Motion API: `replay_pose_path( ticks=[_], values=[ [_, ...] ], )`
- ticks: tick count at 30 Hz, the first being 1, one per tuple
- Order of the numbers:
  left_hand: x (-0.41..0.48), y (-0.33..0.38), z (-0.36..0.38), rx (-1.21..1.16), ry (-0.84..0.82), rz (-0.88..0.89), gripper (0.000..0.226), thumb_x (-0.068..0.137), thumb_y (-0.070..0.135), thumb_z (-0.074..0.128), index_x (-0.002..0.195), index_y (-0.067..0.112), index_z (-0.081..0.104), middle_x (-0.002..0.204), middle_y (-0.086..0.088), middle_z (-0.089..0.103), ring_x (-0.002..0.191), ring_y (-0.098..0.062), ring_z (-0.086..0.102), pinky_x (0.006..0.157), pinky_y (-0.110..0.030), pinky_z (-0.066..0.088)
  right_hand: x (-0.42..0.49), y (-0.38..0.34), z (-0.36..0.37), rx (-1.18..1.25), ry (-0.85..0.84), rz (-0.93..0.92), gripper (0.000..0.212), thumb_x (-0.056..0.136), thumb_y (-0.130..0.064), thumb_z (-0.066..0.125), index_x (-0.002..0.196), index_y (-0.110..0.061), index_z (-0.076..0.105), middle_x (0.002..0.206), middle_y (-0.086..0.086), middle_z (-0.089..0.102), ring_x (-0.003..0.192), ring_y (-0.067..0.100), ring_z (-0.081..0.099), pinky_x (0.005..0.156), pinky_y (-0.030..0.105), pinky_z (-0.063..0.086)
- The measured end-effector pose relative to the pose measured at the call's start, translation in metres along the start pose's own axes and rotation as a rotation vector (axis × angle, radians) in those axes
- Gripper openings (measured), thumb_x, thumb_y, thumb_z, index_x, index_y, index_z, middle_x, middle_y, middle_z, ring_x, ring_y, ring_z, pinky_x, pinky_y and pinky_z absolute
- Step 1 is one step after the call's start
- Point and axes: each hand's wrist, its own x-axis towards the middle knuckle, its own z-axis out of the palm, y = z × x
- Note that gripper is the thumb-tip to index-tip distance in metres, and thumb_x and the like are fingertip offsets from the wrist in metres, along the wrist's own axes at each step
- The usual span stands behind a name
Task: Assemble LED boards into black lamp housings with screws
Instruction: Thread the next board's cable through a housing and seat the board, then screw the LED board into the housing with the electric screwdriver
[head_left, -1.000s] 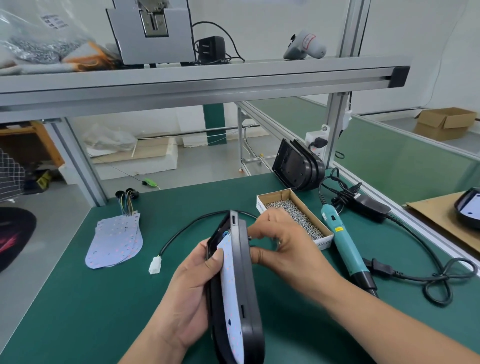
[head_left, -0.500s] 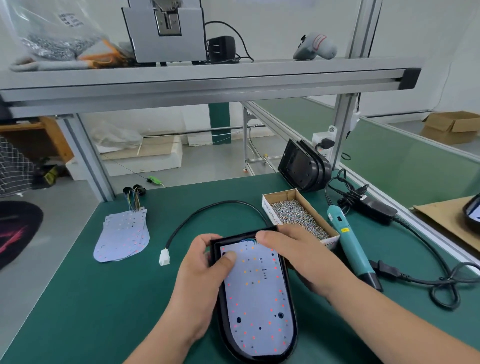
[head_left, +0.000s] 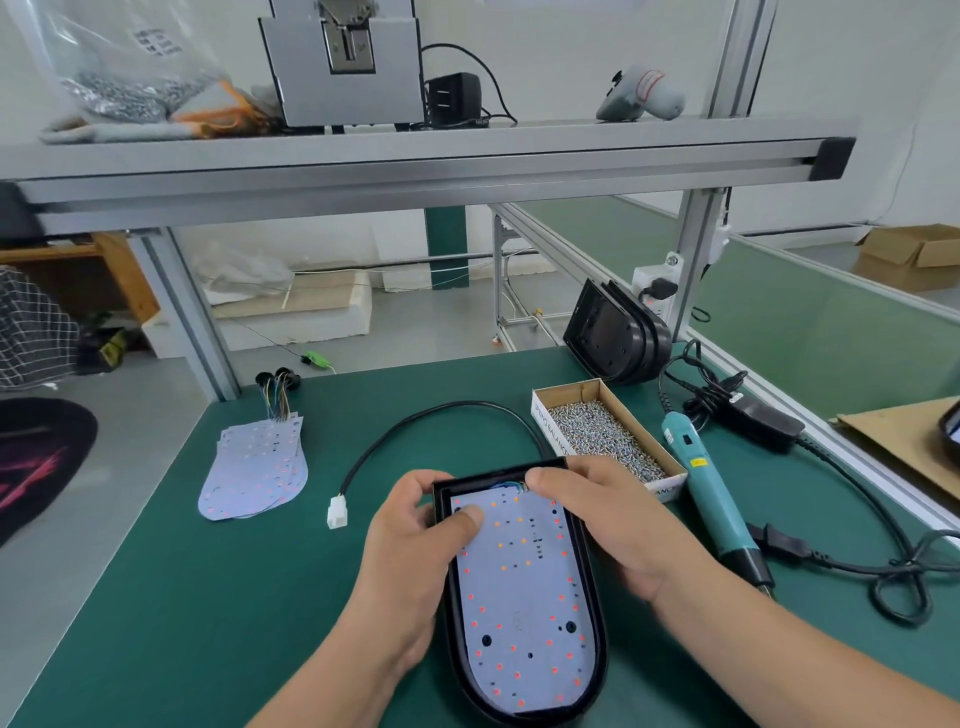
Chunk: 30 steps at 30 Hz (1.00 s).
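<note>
1. A green bench (head_left: 182, 597) under an aluminium shelf (head_left: 415, 156) carries the housing (head_left: 592, 613), lying flat with the LED board (head_left: 519, 613) seated inside.
2. The left hand (head_left: 410, 561) grips the housing's left edge, thumb on the board. The right hand (head_left: 613, 525) curls over its far right corner, partly hiding the wires there.
3. Right of the housing: screw box (head_left: 602, 436), screwdriver (head_left: 711, 499). Left: spare boards (head_left: 254, 467).

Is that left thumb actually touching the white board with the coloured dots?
Touching. The head view shows the thumb of the left hand pressed flat on the LED board, which sits in the black housing.
</note>
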Motion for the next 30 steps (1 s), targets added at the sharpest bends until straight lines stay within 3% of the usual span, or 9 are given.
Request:
replay_pose_path(
  ticks=[6,9,12,14,16,19,22,26,30],
  values=[
    [0.001,0.0,0.002,0.08,0.031,0.003,0.023,0.074,0.02,0.077,0.094,0.027,0.072,0.097,-0.023,0.076,0.079,-0.032,0.068,0.088,-0.063,0.058,0.0,0.001,-0.002,-0.058,0.003,-0.03,0.018,0.093,-0.026,0.067,0.09,-0.022,0.084,0.097,0.005,0.081,0.089,0.016,0.077,0.079,0.031,0.058],
    [0.001,0.0,-0.002,0.146,0.038,-0.019,0.021,0.072,0.023,0.077,0.093,0.027,0.072,0.097,-0.019,0.076,0.082,-0.033,0.07,0.092,-0.063,0.057,0.007,0.002,-0.003,-0.244,0.049,-0.051,0.016,0.099,-0.025,0.068,0.098,-0.017,0.081,0.102,0.007,0.08,0.095,0.013,0.074,0.093,0.042,0.059],
    [0.004,-0.001,-0.01,0.306,0.078,-0.029,0.03,0.07,0.031,0.075,0.098,0.021,0.069,0.095,-0.008,0.076,0.087,-0.03,0.071,0.086,-0.051,0.059,0.015,0.003,-0.004,-0.527,0.09,-0.123,0.018,0.1,-0.036,0.068,0.11,-0.023,0.077,0.102,-0.002,0.077,0.098,0.012,0.07,0.098,0.039,0.054],
    [0.006,0.0,-0.015,0.411,0.094,-0.035,0.032,0.069,0.034,0.073,0.096,0.02,0.067,0.088,-0.003,0.074,0.079,-0.02,0.067,0.078,-0.042,0.056,0.015,0.002,-0.007,-0.692,0.09,-0.155,0.037,0.097,-0.052,0.063,0.115,-0.021,0.072,0.098,-0.004,0.074,0.094,0.013,0.068,0.096,0.04,0.053],
    [0.009,-0.001,-0.019,0.514,0.116,-0.018,0.025,0.072,0.032,0.073,0.092,0.02,0.064,0.078,0.004,0.07,0.068,-0.011,0.06,0.07,-0.036,0.052,0.011,-0.003,-0.015,-0.781,0.125,-0.175,0.05,0.09,-0.068,0.056,0.119,-0.029,0.068,0.101,-0.019,0.073,0.092,0.004,0.069,0.091,0.032,0.054],
    [0.013,-0.003,-0.022,0.675,0.144,0.024,0.017,0.081,0.029,0.072,0.09,0.025,0.057,0.074,0.008,0.065,0.06,-0.01,0.055,0.062,-0.034,0.045,0.008,-0.014,-0.036,-0.902,0.265,-0.272,0.036,0.088,-0.067,0.051,0.101,-0.036,0.066,0.094,-0.022,0.069,0.079,0.005,0.068,0.076,0.035,0.057],
    [0.015,-0.003,-0.026,0.829,0.124,0.049,0.018,0.083,0.035,0.07,0.092,0.031,0.055,0.083,0.008,0.066,0.074,-0.016,0.062,0.064,-0.034,0.046,0.007,-0.029,-0.068,-1.131,0.439,-0.341,0.031,0.091,-0.066,0.049,0.093,-0.038,0.063,0.091,-0.015,0.064,0.079,0.001,0.062,0.071,0.034,0.05],
    [0.014,-0.003,-0.032,0.778,0.07,0.046,0.027,0.085,0.029,0.072,0.108,0.036,0.06,0.102,0.015,0.072,0.083,0.003,0.065,0.083,-0.032,0.052,-0.002,-0.033,-0.112,-1.48,0.458,-0.093,0.054,0.093,-0.074,0.044,0.119,-0.029,0.058,0.112,-0.003,0.058,0.093,0.024,0.064,0.072,0.036,0.043],
    [0.009,0.002,-0.031,0.719,0.065,0.03,0.04,0.071,0.038,0.069,0.11,0.039,0.065,0.11,0.024,0.07,0.096,0.005,0.065,0.095,-0.033,0.054,-0.022,-0.02,-0.135,-1.583,0.346,0.082,0.075,0.081,-0.093,0.035,0.12,-0.03,0.048,0.1,-0.007,0.053,0.091,0.022,0.063,0.069,0.039,0.046]
  ],
)
